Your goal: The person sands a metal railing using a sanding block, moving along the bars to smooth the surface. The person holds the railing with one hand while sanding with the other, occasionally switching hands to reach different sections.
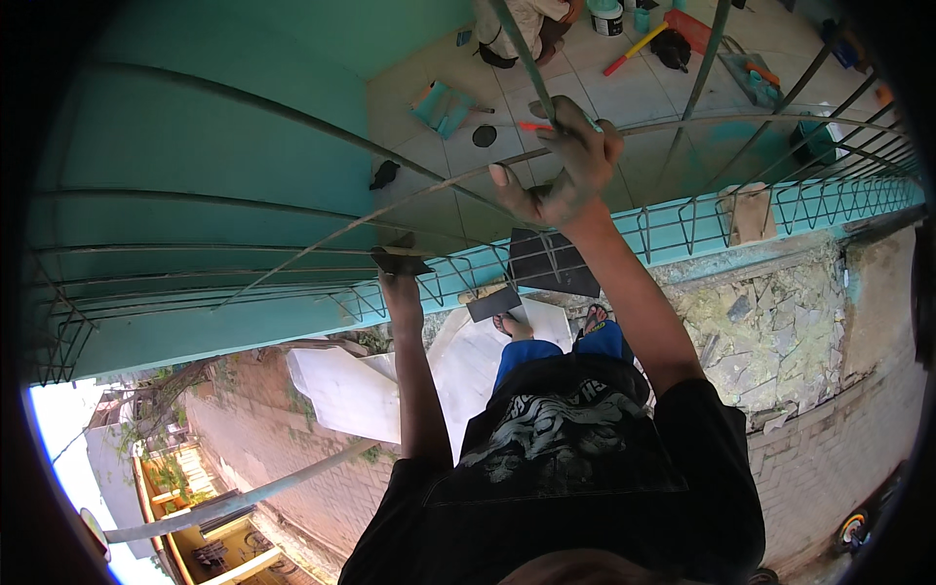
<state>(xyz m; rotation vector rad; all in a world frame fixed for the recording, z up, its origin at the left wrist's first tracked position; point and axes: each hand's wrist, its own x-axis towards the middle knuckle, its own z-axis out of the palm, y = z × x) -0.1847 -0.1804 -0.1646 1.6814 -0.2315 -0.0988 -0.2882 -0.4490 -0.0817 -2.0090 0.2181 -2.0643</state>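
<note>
My left hand (398,278) is closed on a small dark grey sheet (402,261) that looks like sandpaper, held up against the thin bars of a metal grille (292,255). Its fingertips are partly hidden behind the sheet. Further right and higher, my right hand (570,166) is at the grille's bars, thumb stretched out and fingers bent but apart. An upright bar (526,54) runs behind its fingers; whether they press on it I cannot tell. Two more dark flat pieces lie lower down, a large sheet (554,265) by the ledge and a smaller piece (494,304) near my foot.
A turquoise ledge (643,229) runs under the grille. Beyond it, on the tiled floor, are a turquoise paint tray (444,109), a paint bucket (606,18), a red dustpan (687,32) and a crouching person (517,29). White sheeting (341,390) lies near my feet beside stone paving (760,336).
</note>
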